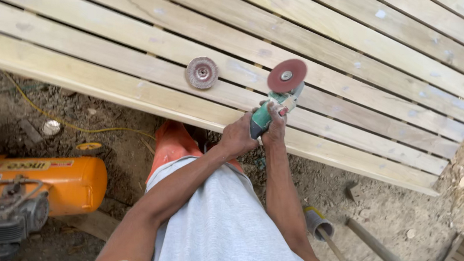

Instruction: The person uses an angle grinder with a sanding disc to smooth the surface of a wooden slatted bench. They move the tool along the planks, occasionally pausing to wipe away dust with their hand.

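Head view: both hands wrapped round a green grinder [268,112], held over the slats [348,53]. Left hand [237,137] grips the rear of the body, fingers curled tight. Right hand [274,128] grips just beside it, fingers closed on the body, thumb up near the head. Red disc [287,76] on the grinder faces up, above the pale wood. Loose worn disc [202,72] lies on a slat, left of the grinder, apart. Orange compressor [41,183] on dirt at left; yellow cord [69,125] trails near it.
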